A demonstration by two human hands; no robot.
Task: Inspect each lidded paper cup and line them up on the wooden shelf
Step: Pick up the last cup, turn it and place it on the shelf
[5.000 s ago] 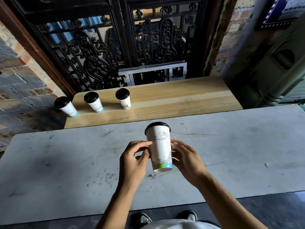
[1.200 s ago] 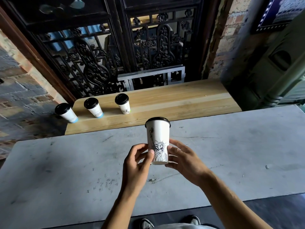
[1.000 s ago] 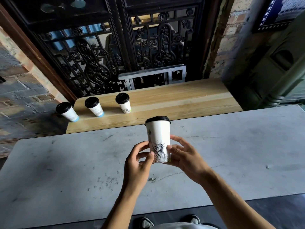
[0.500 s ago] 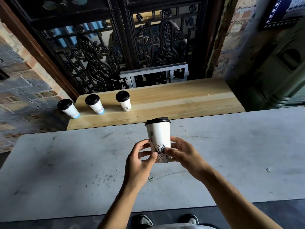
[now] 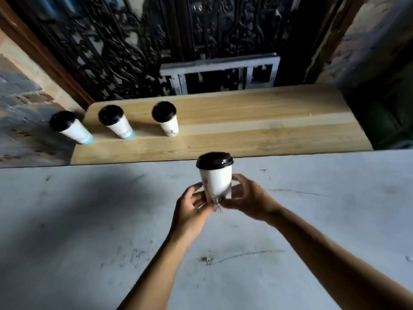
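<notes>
Both hands, left [image 5: 190, 211] and right [image 5: 248, 198], grip paper cup [image 5: 215, 177] mid-frame, upright. Print blurred, unreadable. Three cups upper left.

Dim, cool daylight; motion blur softens whole frame. Broad dark shadow across left of pale grey scuffed stone counter [image 5: 67, 220]. Light-toned wooden shelf [image 5: 268, 121] brightest. Black ornate iron grille [image 5: 125, 41] smeared, underexposed. Wide-angle bending at edges.

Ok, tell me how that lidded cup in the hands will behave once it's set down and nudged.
The held paper cup is tall with a narrow base, so it probably tips easily. Fingertips of the left hand and right hand alone carry it, suggesting it's light. Its paper wall likely dents if squeezed.
</notes>
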